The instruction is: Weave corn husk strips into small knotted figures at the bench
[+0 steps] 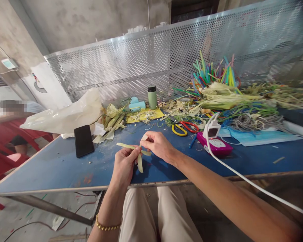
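Note:
Above the front edge of the blue table, my left hand [127, 160] pinches several pale green corn husk strips [140, 163] where they cross. One strip points left past the fingers, one hangs down and one points right. My right hand [155, 144] is closed at the upper end of the bundle, with the tip of a pale husk strip [144, 137] between thumb and fingers. Both hands are close together, and the crossing point is partly hidden by my left fingers.
A black phone [83, 141] lies left on the blue table [106, 168]. Yellow-and-red scissors [179, 129], a pink box [218, 146] with a white cable and a green bottle [152, 98] stand beyond my hands. Husks [222, 95] pile up at the back right. A person sits far left.

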`<state>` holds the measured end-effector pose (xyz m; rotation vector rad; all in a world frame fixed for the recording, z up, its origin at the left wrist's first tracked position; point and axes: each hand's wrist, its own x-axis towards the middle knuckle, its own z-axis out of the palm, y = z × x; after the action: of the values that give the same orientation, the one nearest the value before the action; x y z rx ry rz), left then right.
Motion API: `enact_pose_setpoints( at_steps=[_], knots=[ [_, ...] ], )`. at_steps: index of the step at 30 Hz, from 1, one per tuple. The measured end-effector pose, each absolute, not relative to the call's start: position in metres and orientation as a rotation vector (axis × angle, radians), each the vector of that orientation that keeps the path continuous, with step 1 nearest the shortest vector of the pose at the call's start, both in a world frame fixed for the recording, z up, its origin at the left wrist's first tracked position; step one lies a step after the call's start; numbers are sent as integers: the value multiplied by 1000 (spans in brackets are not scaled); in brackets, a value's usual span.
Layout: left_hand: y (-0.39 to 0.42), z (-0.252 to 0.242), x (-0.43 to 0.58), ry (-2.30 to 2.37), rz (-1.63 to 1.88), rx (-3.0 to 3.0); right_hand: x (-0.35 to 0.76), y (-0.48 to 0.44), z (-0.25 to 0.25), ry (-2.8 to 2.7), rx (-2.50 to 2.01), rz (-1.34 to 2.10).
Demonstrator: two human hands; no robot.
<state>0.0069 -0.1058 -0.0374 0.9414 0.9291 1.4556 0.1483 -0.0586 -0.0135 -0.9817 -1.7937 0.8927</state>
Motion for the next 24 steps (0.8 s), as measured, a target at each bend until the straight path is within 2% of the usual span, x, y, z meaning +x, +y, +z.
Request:
enact_pose_setpoints(
  at_steps=[3, 8, 12, 17, 24],
  knots=[
    [-105, -39, 6, 951, 1432, 970, 150, -61, -10, -1856, -1005, 822],
    [-105, -41, 5, 1007, 1299, 1182, 154, -64, -4, -2001, -960, 509],
    [-108, -38, 5, 1033, 1166, 1288, 155, -63, -2, -2095, -820, 601],
    [-107, -35, 3, 989, 1175, 1261, 155, -61, -2, -1897, -875, 845],
    [-108, -34, 2, 990, 1178, 1376, 149, -67, -4, -1905, -890, 717]
  ],
)
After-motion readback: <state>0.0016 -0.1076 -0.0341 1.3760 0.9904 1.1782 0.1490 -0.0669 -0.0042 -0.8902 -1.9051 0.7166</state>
